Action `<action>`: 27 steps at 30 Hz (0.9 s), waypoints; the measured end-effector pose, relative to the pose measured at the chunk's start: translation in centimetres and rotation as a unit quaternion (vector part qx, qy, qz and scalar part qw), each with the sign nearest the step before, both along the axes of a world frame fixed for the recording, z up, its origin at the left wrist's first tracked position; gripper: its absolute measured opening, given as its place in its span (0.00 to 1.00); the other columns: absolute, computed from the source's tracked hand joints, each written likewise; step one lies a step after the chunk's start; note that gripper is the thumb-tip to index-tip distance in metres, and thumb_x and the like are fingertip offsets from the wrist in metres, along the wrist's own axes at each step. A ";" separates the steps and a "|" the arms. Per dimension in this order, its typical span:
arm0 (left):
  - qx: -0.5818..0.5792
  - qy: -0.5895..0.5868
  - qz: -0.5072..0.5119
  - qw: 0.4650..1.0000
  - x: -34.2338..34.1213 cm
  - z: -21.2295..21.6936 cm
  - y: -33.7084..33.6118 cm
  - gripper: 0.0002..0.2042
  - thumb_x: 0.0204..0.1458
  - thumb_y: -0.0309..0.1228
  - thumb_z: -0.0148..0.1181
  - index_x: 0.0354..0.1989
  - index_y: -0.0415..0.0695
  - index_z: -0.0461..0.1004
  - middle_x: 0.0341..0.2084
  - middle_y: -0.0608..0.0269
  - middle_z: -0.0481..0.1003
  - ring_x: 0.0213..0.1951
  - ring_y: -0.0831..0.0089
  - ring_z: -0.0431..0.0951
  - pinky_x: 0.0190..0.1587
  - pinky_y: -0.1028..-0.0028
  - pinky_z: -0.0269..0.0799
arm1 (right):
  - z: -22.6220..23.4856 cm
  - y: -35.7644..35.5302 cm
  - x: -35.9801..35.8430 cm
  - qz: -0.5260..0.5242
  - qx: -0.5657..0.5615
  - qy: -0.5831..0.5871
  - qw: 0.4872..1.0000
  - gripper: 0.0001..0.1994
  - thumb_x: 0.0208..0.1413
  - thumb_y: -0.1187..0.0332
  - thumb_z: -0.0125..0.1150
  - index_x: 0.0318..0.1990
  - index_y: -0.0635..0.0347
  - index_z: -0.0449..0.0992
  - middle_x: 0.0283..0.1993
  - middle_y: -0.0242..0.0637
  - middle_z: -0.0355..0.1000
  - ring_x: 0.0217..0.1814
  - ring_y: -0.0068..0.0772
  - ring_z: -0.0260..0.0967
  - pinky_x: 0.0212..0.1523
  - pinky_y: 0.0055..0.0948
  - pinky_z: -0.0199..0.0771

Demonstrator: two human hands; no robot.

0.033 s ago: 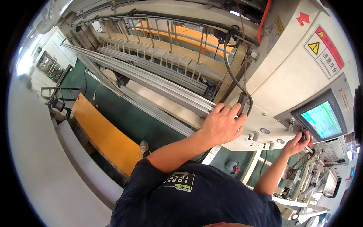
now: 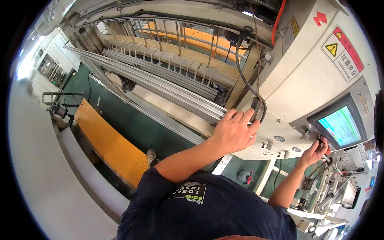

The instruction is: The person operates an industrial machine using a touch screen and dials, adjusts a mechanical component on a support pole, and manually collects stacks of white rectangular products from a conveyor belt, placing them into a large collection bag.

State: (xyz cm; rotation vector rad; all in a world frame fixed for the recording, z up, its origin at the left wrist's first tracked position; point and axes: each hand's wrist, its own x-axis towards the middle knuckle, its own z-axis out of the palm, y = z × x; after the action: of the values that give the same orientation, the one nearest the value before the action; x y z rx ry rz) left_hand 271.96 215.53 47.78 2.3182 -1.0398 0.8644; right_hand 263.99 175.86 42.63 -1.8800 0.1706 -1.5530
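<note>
At machine front: left hand (image 2: 234, 131) lies flat on cream metal housing edge (image 2: 280, 100), fingers released beside black cable loop (image 2: 256, 108). Right hand (image 2: 316, 151) fingers pinch small control knob (image 2: 321, 140) just below green touchscreen (image 2: 342, 126).

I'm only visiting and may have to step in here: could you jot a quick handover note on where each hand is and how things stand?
Left hand: flat on the edge of the cream machine housing, fingertips beside the black cable; holding nothing.
Right hand: fingers on a small control just below the left corner of the touchscreen; whether it grips or only touches it is unclear.
Screen is lit. The round knobs along the panel's lower edge are untouched.
Done or left: cannot be told from this view.
</note>
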 end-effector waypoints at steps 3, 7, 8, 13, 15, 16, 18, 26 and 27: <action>-0.019 -0.027 0.013 0.999 0.4 -0.5 -0.2 0.13 0.45 0.39 0.65 0.41 0.53 0.77 0.49 0.60 0.74 0.39 0.67 0.77 0.51 0.65 0.67 | 1.2 0.0 -1.5 0.025 -0.050 0.055 0.997 0.16 0.69 0.75 0.55 0.61 0.67 0.71 0.61 0.42 0.69 0.61 0.34 0.67 0.64 0.32 0.67; -0.032 -0.036 0.013 0.999 0.2 -0.9 -0.3 0.13 0.44 0.38 0.65 0.39 0.53 0.78 0.47 0.61 0.75 0.37 0.68 0.78 0.51 0.66 0.68 | 2.8 0.6 -2.7 -0.058 -0.129 0.117 0.983 0.14 0.68 0.73 0.57 0.58 0.66 0.76 0.59 0.42 0.73 0.60 0.34 0.69 0.58 0.31 0.72; -0.033 -0.038 0.012 0.999 0.3 -0.9 -0.3 0.12 0.44 0.38 0.65 0.38 0.53 0.78 0.47 0.61 0.75 0.36 0.68 0.77 0.50 0.66 0.68 | 2.9 0.1 -2.9 -0.090 -0.140 0.138 0.976 0.13 0.68 0.72 0.58 0.57 0.66 0.77 0.57 0.42 0.74 0.59 0.33 0.70 0.57 0.30 0.73; -0.038 -0.047 0.015 0.998 0.4 -0.7 -0.4 0.12 0.43 0.38 0.65 0.37 0.53 0.78 0.47 0.61 0.76 0.34 0.68 0.77 0.49 0.66 0.69 | 3.8 0.7 -2.7 -0.164 -0.109 0.162 0.967 0.13 0.69 0.66 0.59 0.52 0.64 0.81 0.44 0.40 0.81 0.46 0.29 0.76 0.49 0.28 0.76; -0.040 -0.054 0.016 0.998 0.5 -0.8 -0.4 0.11 0.43 0.38 0.65 0.37 0.53 0.78 0.47 0.61 0.76 0.34 0.69 0.77 0.48 0.67 0.69 | 3.1 0.4 -2.6 -0.173 -0.107 0.143 0.969 0.13 0.69 0.65 0.59 0.53 0.63 0.81 0.41 0.39 0.82 0.39 0.27 0.78 0.44 0.27 0.77; -0.041 -0.060 0.017 0.997 0.5 -0.9 -0.4 0.11 0.43 0.38 0.64 0.37 0.53 0.78 0.47 0.61 0.76 0.34 0.69 0.76 0.48 0.67 0.69 | 3.1 0.3 -2.6 -0.175 -0.096 0.153 0.968 0.13 0.69 0.65 0.59 0.53 0.63 0.81 0.40 0.39 0.81 0.38 0.27 0.78 0.42 0.27 0.77; -0.043 -0.065 0.018 0.997 0.5 -1.0 -0.4 0.11 0.43 0.38 0.64 0.37 0.53 0.78 0.48 0.60 0.77 0.33 0.70 0.76 0.48 0.67 0.69 | 3.2 0.5 -2.7 -0.179 -0.076 0.174 0.965 0.13 0.69 0.65 0.59 0.53 0.62 0.81 0.38 0.38 0.81 0.35 0.25 0.77 0.39 0.27 0.78; -0.053 -0.064 0.006 0.997 0.5 -1.7 -0.4 0.16 0.42 0.40 0.65 0.40 0.50 0.79 0.49 0.60 0.77 0.34 0.71 0.76 0.49 0.67 0.68 | 1.7 -1.3 -2.3 -0.181 -0.079 0.128 0.972 0.12 0.69 0.66 0.56 0.51 0.63 0.81 0.38 0.42 0.81 0.34 0.31 0.80 0.35 0.28 0.81; -0.062 -0.074 0.009 0.995 0.6 -1.9 -0.5 0.16 0.41 0.40 0.65 0.40 0.49 0.79 0.48 0.59 0.78 0.34 0.71 0.76 0.49 0.67 0.68 | 1.7 -1.1 -2.3 -0.191 -0.074 0.136 0.969 0.13 0.69 0.65 0.56 0.51 0.63 0.81 0.37 0.43 0.81 0.35 0.32 0.78 0.37 0.30 0.80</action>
State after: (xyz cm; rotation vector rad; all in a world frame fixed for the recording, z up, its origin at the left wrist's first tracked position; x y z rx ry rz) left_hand 272.60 215.07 45.93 2.1919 -0.9954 1.0894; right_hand 261.72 174.75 44.29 -2.2779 0.5848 -1.5772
